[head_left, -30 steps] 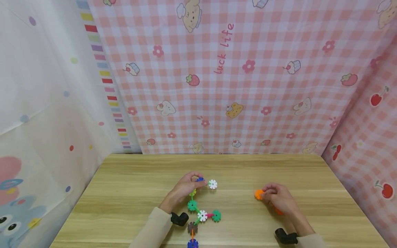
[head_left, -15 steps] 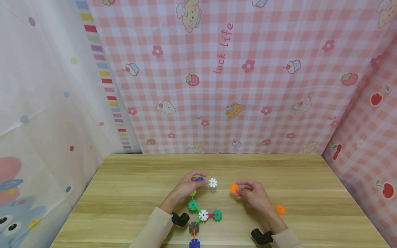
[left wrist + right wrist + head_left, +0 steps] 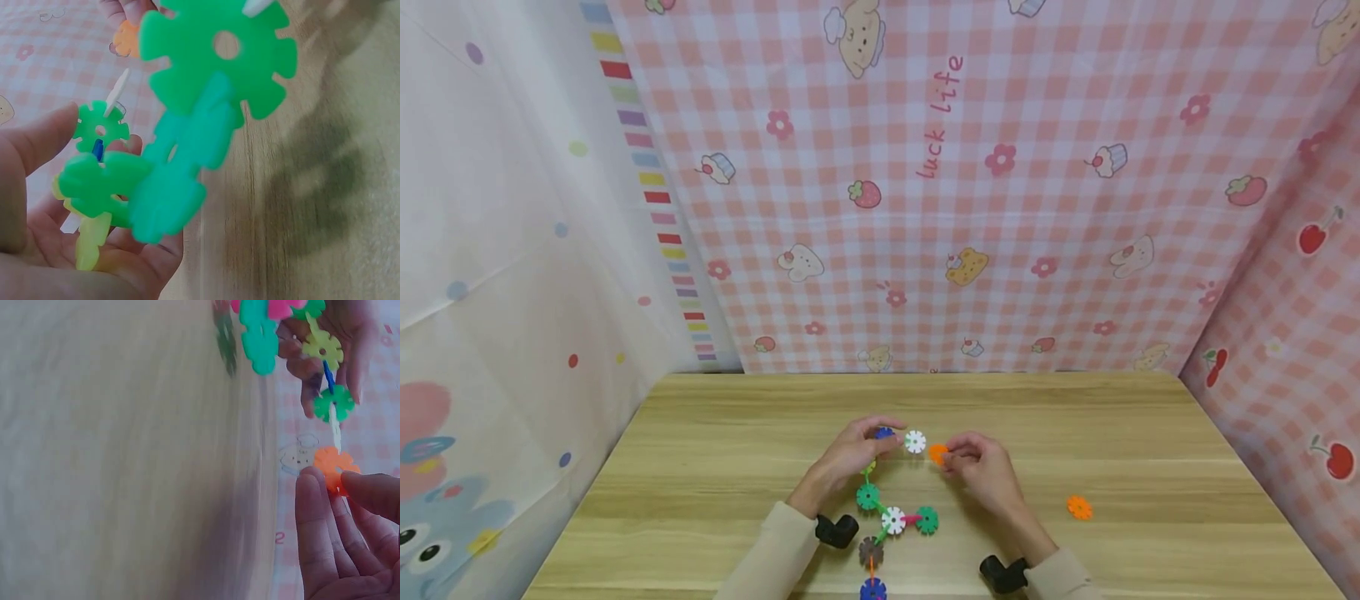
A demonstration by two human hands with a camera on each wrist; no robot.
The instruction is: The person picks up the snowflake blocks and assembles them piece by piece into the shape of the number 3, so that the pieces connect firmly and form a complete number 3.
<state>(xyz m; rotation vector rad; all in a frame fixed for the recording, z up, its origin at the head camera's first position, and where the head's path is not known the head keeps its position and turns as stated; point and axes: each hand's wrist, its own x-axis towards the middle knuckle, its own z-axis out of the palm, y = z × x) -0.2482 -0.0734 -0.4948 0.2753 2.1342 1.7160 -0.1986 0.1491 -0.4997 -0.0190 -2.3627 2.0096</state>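
Observation:
My left hand (image 3: 853, 450) holds the upper part of a chain of notched plastic snowflake discs, its thumb and fingers around a blue disc (image 3: 884, 433) and its green neighbour (image 3: 100, 128). At the chain's far end, a white disc (image 3: 914, 442) stands out past the fingertips. My right hand (image 3: 988, 471) pinches an orange snowflake disc (image 3: 937, 454) between thumb and fingers, close beside the white one. In the right wrist view the orange disc is at the white disc's edge; whether they interlock I cannot tell. The left fingers partly cover the yellow disc (image 3: 323, 351).
Lower links of the chain, with a green disc (image 3: 927, 520), a brown disc (image 3: 871, 551) and a blue one, run toward the front. One loose orange disc (image 3: 1080, 507) lies on the wooden table (image 3: 1150, 433) at the right. A checked cloth (image 3: 880, 233) hangs behind.
My right hand has moved left with the orange disc, from beside the loose one to the white disc at the chain's end. The left hand has stayed almost still.

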